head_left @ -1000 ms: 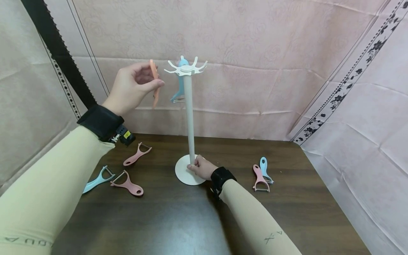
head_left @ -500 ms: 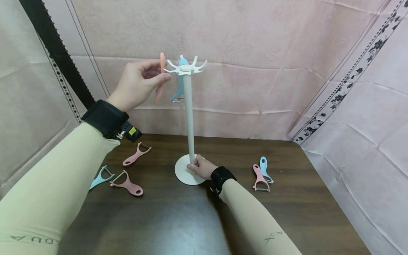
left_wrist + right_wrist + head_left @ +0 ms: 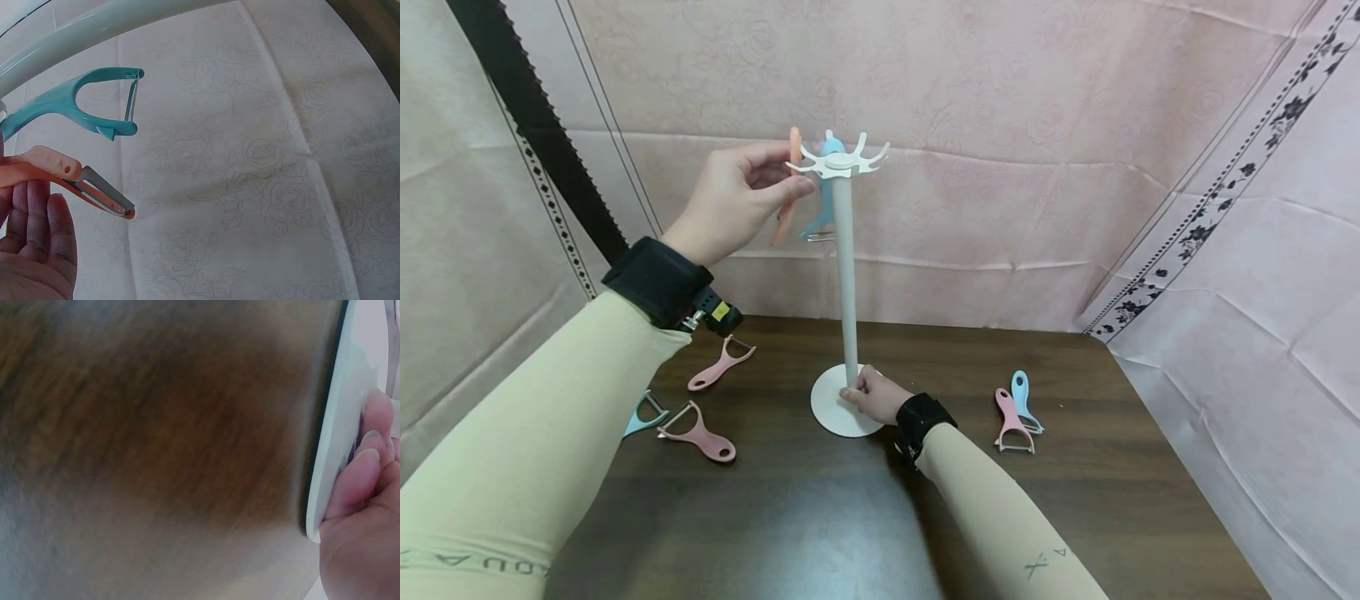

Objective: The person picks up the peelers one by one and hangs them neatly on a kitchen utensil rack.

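A dark brown wood-grain table (image 3: 820, 517) spans the lower frame. At centre stands a white rack (image 3: 846, 283); left, two pink peelers (image 3: 711, 443) and a partly hidden blue peeler (image 3: 636, 423); right, a pink peeler (image 3: 1008, 406) close beside a light-blue one (image 3: 1020, 390).

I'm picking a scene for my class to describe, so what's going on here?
A person's left hand holds an orange peeler at the hooked top of a white stand; whether it is on a hook is unclear. The right hand grips the stand at its base. A blue peeler hangs from the stand. Five more peelers, pink and blue, lie on the table.
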### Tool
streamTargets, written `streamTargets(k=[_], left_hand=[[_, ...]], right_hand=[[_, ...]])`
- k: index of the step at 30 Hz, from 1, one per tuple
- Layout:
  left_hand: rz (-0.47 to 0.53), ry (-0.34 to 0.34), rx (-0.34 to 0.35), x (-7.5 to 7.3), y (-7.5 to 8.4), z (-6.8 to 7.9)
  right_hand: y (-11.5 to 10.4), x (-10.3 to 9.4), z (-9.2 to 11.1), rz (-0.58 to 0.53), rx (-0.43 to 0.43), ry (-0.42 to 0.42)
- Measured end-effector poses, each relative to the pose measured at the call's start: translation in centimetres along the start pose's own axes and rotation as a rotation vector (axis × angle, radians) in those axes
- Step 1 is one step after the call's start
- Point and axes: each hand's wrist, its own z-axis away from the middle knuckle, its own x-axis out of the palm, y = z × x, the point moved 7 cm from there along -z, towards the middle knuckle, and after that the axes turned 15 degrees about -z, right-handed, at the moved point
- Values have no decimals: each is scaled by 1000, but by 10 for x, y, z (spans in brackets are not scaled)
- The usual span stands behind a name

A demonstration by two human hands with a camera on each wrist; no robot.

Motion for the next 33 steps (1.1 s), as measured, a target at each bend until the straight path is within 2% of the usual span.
streamTargets(k=[9, 18, 26, 33], left_hand=[[-31, -17, -7, 2, -1, 1], [-15, -39, -2, 6, -1, 3], [-25, -57, -31, 4, -6, 5], [-42, -57, -19, 4, -11, 8]], right_hand=[[2, 0, -2, 7, -4, 12], [-2, 0, 2, 7, -4, 4], [1, 0, 0, 14, 10, 4], [4, 0, -3, 19, 20, 3]])
